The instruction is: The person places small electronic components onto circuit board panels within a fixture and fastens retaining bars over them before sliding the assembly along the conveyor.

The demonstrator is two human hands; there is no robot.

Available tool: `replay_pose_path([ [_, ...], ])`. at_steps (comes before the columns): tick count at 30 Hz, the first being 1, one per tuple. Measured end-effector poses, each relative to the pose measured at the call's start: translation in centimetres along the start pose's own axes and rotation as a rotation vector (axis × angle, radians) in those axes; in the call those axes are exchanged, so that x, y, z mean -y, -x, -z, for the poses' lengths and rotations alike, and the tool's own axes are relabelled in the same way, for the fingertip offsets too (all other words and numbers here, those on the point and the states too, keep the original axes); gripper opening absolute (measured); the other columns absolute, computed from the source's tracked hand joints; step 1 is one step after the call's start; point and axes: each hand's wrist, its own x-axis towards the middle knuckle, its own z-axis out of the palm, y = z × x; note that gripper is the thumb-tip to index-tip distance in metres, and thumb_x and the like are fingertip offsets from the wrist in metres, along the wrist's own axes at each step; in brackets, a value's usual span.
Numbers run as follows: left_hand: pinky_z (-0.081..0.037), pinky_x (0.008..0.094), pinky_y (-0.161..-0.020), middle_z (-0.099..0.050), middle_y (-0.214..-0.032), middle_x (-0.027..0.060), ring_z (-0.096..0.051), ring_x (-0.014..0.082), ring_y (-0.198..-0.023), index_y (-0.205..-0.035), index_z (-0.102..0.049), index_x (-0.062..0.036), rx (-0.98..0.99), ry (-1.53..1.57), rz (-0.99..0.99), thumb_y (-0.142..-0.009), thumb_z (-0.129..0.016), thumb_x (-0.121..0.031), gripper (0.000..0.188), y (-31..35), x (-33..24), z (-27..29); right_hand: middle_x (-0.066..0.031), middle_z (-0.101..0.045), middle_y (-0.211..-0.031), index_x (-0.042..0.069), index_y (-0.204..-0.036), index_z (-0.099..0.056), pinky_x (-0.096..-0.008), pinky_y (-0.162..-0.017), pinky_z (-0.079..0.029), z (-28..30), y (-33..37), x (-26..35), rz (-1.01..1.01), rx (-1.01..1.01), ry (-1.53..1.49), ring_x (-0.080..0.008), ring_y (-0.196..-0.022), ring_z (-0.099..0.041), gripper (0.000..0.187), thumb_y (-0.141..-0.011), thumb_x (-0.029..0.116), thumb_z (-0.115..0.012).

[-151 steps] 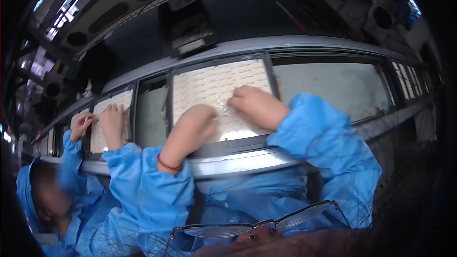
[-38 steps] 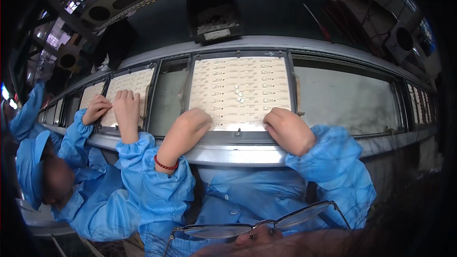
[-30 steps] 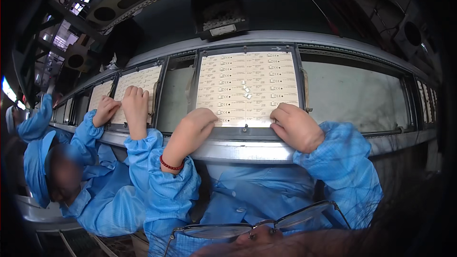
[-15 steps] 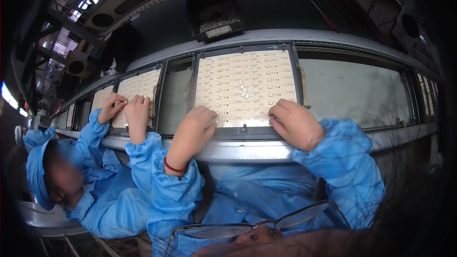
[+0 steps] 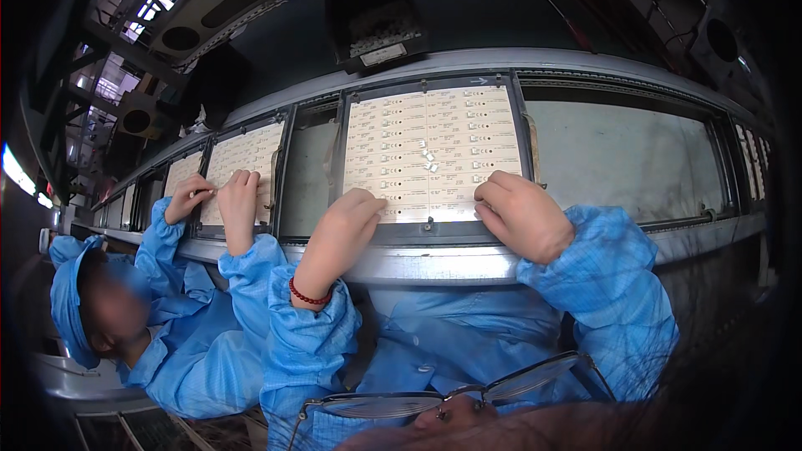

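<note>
A cream printed circuit board panel (image 5: 451,135) lies in a dark carrier frame (image 5: 489,232) in front of me. Rows of small white parts sit on it, and several loose small white parts (image 5: 429,155) lie in a cluster near its middle. My left hand (image 5: 341,230), with a red bead bracelet at the wrist, rests at the panel's lower left corner. Its fingers are curled and pressed together. At the lower right corner is my right hand (image 5: 522,215), thumb and fingers closed in a pinch. Whatever is between the fingers of either hand is hidden.
A metal rail (image 5: 430,266) runs along the near side. Beyond the line stands a dark bin (image 5: 380,29) of small white parts; a screwdriver (image 5: 564,21) lies farther right. On my left, a co-worker's hands (image 5: 240,200) are over another panel (image 5: 242,150).
Both my hands stay at the panel's lower corners, with only slight finger shifts. The co-worker's left hand has moved slightly down and left.
</note>
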Motion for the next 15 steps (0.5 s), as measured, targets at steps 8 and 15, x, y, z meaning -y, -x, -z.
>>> replay_pose_path([
  [8, -0.052, 0.0395, -0.077, -0.063, -0.090, 0.0159, -0.063, 0.0347, -0.089, -0.094, -0.065, 0.0016, -0.092, 0.032, 0.061, -0.081, -0.062, 0.002, 0.013, 0.20, 0.30, -0.26, -0.0147, -0.058, -0.084, 0.002, -0.088, -0.057, -0.0433, -0.074, -0.051, 0.45, 0.02, 0.13, -0.053, 0.001, -0.011, -0.0338, -0.082, -0.061, 0.010, -0.086, 0.010, -0.062],
  [15, -0.050, 0.0408, -0.078, -0.065, -0.088, 0.0158, -0.062, 0.0344, -0.086, -0.089, -0.066, 0.0013, -0.055, 0.066, 0.019, -0.078, -0.063, 0.003, 0.011, 0.05, 0.02, -0.71, -0.0148, -0.058, -0.084, 0.002, -0.088, -0.057, -0.0433, -0.075, -0.051, 0.61, 0.30, 0.32, -0.046, -0.019, 0.008, -0.0336, -0.082, -0.061, 0.010, -0.086, 0.010, -0.062],
])
